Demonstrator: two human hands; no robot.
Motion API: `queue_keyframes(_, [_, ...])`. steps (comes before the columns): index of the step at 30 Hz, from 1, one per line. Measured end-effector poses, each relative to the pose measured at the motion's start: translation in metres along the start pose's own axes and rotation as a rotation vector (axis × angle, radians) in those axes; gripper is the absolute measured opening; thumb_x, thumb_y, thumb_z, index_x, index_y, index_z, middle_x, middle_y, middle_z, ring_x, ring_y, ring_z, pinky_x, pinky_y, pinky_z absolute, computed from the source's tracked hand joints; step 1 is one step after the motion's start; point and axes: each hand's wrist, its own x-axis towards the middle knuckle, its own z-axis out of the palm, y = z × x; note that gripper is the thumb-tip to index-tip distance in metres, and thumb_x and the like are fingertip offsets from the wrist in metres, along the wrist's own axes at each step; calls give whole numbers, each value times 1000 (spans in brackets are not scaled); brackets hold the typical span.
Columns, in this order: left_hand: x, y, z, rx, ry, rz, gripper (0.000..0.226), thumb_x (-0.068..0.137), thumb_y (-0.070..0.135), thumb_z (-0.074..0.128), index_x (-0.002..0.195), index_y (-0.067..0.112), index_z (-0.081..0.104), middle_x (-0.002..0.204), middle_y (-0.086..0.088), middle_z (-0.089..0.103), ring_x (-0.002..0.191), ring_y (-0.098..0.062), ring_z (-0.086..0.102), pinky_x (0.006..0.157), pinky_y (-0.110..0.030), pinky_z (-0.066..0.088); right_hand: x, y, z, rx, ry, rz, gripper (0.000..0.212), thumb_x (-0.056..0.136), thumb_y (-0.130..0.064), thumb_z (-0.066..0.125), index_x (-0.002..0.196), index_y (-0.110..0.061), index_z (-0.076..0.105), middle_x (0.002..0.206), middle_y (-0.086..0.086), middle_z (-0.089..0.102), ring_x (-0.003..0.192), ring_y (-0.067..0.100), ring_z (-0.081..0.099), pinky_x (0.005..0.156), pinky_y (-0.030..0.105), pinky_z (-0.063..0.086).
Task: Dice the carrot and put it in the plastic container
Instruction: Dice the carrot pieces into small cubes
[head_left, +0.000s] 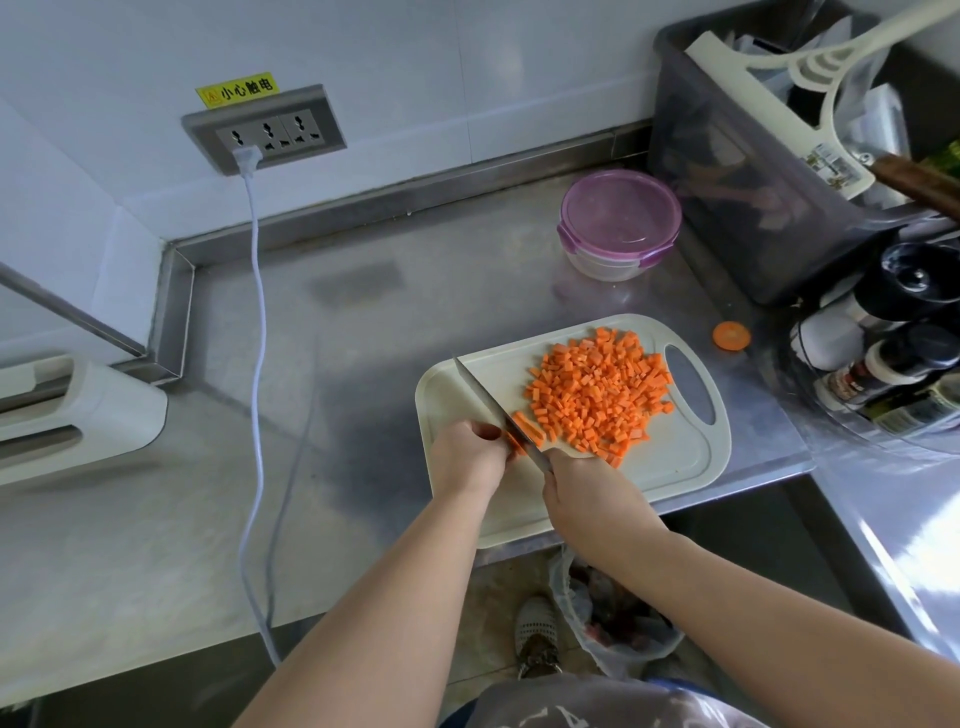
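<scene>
The uncut carrot strips (530, 428) are pinned at the near left part of the cutting board (675, 467) and appear to lie across the knife (483, 395) blade, which is set just beside the left hand (467, 457). That hand's fingers are curled onto the strips, and the right hand (587, 488) is wrapped round the knife handle. The diced pile (597, 389) is heaped toward the board's handle end. The lidded plastic container (618, 223) is seen on the table beyond the board.

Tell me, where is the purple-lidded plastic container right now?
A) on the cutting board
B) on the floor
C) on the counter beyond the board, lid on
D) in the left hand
C: the plastic container stands lidded on the counter, apart from the cutting board.
</scene>
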Motion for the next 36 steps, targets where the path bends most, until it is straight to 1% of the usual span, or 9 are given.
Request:
queue_keyframes(9, [3, 0, -1, 48, 10, -1, 19, 79, 16, 73, 70, 25, 59, 93, -9, 71, 91, -29, 68, 88, -42, 55, 3, 0, 0, -47, -46, -17, 23, 100, -11, 35, 118, -11, 48, 87, 5, 56, 76, 25, 56, 63, 35, 48])
queue_keyframes(12, [4, 0, -1, 113, 13, 21, 11, 80, 22, 72, 81, 25, 62, 95, -4, 72, 90, -23, 67, 86, -36, 55, 3, -2, 2, -60, -61, 7, 27, 99, -10, 35, 123, -13, 46, 94, 8, 59, 84, 26, 61, 70, 38, 54])
queue_keyframes(15, [4, 0, -1, 129, 12, 30, 7, 81, 17, 68, 81, 24, 66, 89, -2, 72, 86, -20, 67, 77, -28, 54, 2, -4, 5, -83, -63, 27, 34, 99, -8, 36, 132, -13, 39, 100, 8, 61, 88, 26, 62, 67, 34, 51])
queue_keyframes(18, [3, 0, -2, 141, 2, 19, 9, 80, 16, 67, 87, 19, 70, 87, -3, 72, 85, -20, 67, 77, -29, 54, 4, -5, 5, -69, -48, 35, 37, 99, -8, 36, 135, -15, 37, 104, 8, 62, 92, 26, 63, 72, 34, 52])
queue_keyframes(23, [3, 1, -2, 190, 12, 54, 14, 81, 15, 68, 73, 25, 63, 86, -2, 71, 86, -21, 66, 80, -29, 52, 4, 0, 0, 70, -6, 7, 27, 101, -18, 33, 124, -14, 46, 104, 13, 63, 93, 31, 62, 78, 40, 53])
queue_keyframes(29, [-6, 7, -6, 208, -25, 115, 25, 86, 10, 60, 65, 22, 63, 72, -1, 66, 73, -19, 60, 71, -27, 47, -3, 8, -8, 47, 43, -71, 26, 102, -24, 31, 119, -14, 49, 89, 11, 63, 80, 32, 61, 68, 38, 50])
queue_keyframes(32, [-2, 8, -21, 121, 94, 150, 21, 88, 7, 54, 79, 23, 66, 76, 4, 66, 82, -20, 66, 82, -31, 53, -5, 9, -10, 4, 32, -94, 30, 103, -24, 31, 127, -17, 47, 88, 9, 63, 79, 31, 62, 71, 40, 53])
queue_keyframes(34, [5, 12, -36, 15, 305, 222, 23, 89, 4, 50, 100, 15, 67, 93, -1, 69, 94, -23, 66, 90, -34, 50, -8, 9, -13, -33, 34, -113, 33, 103, -24, 31, 133, -19, 43, 87, 7, 62, 79, 29, 63, 72, 41, 54])
queue_keyframes(36, [4, 25, -51, -7, 523, 365, 30, 88, -3, 45, 103, 13, 66, 105, -3, 66, 102, -21, 61, 90, -24, 43, -11, 9, -15, -85, 44, -146, 33, 103, -25, 31, 135, -21, 42, 88, 5, 63, 79, 28, 63, 72, 39, 54])
